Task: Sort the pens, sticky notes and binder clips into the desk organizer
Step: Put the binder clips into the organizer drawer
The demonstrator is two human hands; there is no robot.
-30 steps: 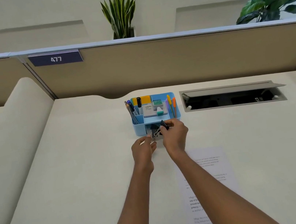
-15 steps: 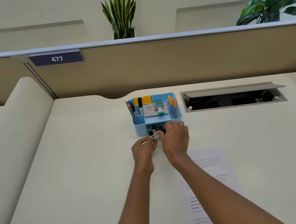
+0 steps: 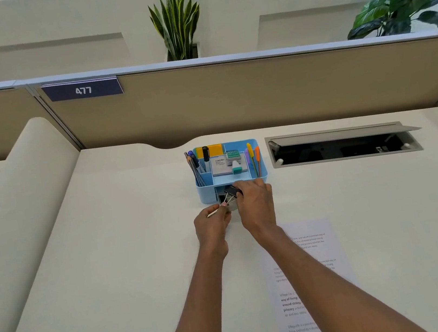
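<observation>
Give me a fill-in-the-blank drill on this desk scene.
1. The right hand grips a black ___ at the organizer's front opening.
2. The organizer is coloured ___.
3. The sign on the partition reads ___.
4. A printed sheet of ___ lies on the desk beneath the right forearm.
Missing words: binder clip; blue; 477; paper.

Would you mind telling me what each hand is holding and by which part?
The right hand grips a black binder clip by its body; what the left hand pinches cannot be told.
</observation>
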